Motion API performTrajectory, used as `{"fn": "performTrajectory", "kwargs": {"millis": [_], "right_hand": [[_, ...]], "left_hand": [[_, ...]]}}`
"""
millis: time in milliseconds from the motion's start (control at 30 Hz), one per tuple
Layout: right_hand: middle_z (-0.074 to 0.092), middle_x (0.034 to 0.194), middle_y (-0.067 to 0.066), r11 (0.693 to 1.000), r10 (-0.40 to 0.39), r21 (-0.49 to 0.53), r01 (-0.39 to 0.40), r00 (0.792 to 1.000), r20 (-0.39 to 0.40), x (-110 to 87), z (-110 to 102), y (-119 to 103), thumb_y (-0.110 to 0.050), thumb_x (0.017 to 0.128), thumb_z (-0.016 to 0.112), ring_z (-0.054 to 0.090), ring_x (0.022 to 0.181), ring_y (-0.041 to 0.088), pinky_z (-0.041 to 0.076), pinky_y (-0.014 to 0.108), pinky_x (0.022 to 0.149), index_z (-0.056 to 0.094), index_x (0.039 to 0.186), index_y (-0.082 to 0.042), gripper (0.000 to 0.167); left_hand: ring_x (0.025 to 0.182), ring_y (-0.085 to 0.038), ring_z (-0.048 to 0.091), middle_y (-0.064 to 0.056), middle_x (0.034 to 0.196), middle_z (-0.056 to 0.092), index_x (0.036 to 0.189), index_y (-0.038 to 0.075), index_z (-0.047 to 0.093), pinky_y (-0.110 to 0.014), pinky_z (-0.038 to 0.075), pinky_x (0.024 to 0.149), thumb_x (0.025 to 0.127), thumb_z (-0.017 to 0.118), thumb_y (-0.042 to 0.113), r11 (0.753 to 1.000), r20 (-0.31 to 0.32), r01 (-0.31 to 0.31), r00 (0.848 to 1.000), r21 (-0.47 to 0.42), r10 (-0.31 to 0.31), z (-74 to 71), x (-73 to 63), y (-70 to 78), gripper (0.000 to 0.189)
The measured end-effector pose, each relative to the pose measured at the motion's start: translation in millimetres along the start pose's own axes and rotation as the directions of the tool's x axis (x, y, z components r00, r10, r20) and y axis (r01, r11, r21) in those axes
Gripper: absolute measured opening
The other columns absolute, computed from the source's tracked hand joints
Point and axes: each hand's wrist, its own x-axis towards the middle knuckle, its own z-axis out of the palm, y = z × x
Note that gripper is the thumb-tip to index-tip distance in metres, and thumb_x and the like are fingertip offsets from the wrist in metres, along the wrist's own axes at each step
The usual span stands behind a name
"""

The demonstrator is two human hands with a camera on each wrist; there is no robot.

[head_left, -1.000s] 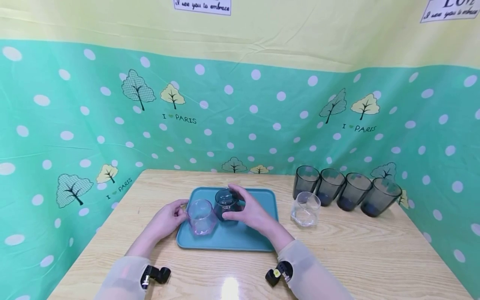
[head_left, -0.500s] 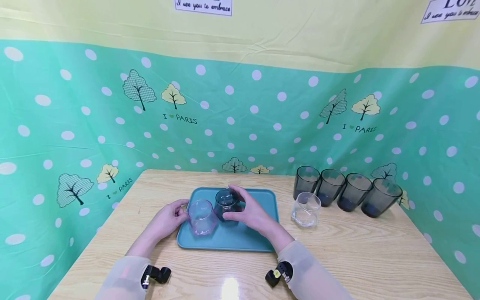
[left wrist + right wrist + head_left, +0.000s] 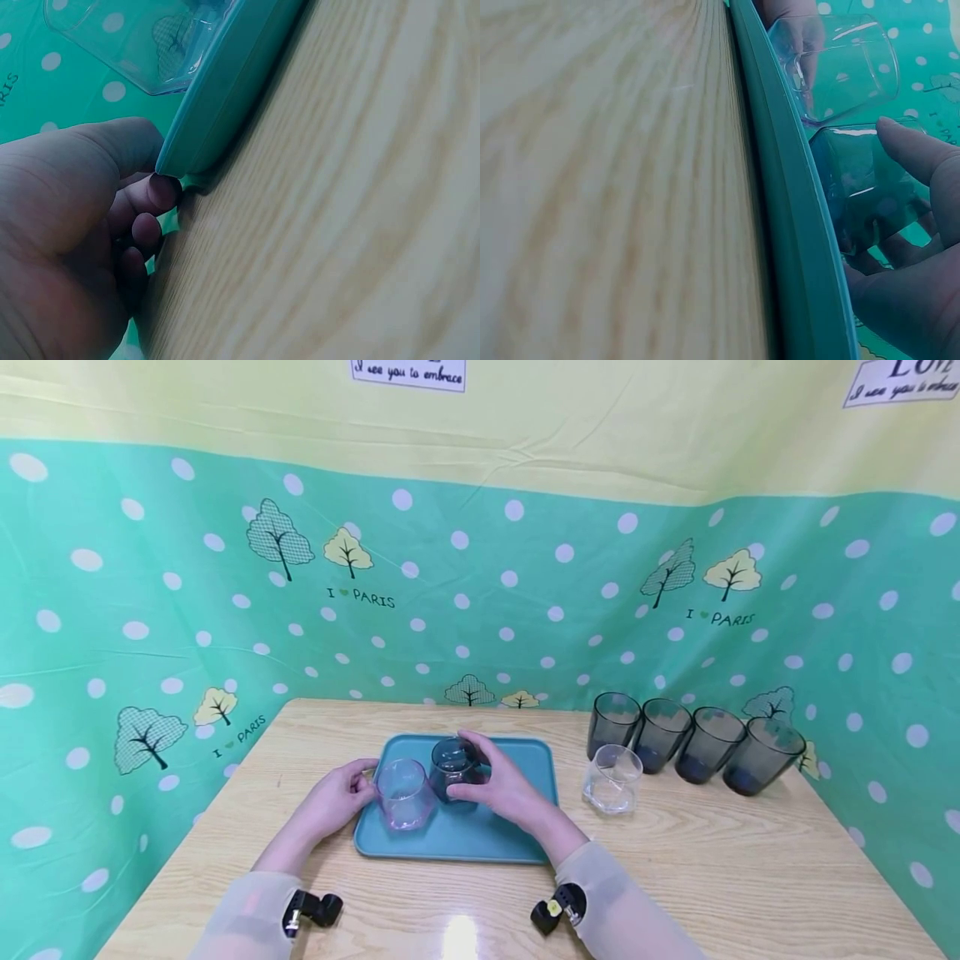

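Observation:
A teal tray [image 3: 498, 839] lies on the wooden table. My left hand [image 3: 336, 800] is at its left edge; in the left wrist view the thumb and index finger [image 3: 161, 193] pinch the tray's rim. On the tray, close to that hand, stands an upright pink-tinted glass [image 3: 405, 810]. Beside it, to the right and slightly behind, is a dark smoky glass [image 3: 444, 772], upright on the tray. My right hand [image 3: 506, 785] holds this dark glass from the right, thumb on the near side and fingers round the far side.
Right of the tray, a clear glass [image 3: 611, 787] stands on the wooden table [image 3: 675, 877]. Behind it is a row of several tall smoky glasses [image 3: 652, 735], near the back right edge. A polka-dot green cloth [image 3: 510, 610] hangs behind the table.

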Motion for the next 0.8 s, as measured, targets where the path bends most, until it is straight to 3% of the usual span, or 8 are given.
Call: {"fn": "performTrajectory", "kwargs": {"millis": [800], "right_hand": [[0.051, 0.163, 0.011, 1.0, 0.03, -0.008, -0.03, 1.0, -0.007, -2.7, 0.6, -2.2, -0.021, 0.092, 0.092, 0.048, 0.15, 0.038, 0.045, 0.055, 0.117, 0.047, 0.167, -0.032, 0.088]], "left_hand": [[0.076, -0.015, 0.058, 0.002, 0.083, 0.061, 0.151, -0.008, 0.059, -0.034, 0.048, 0.08, 0.101, 0.069, 0.008, 1.0, 0.0, -0.002, 1.0, 0.002, 0.002, 0.7, 1.3, -2.4, 0.053]]}}
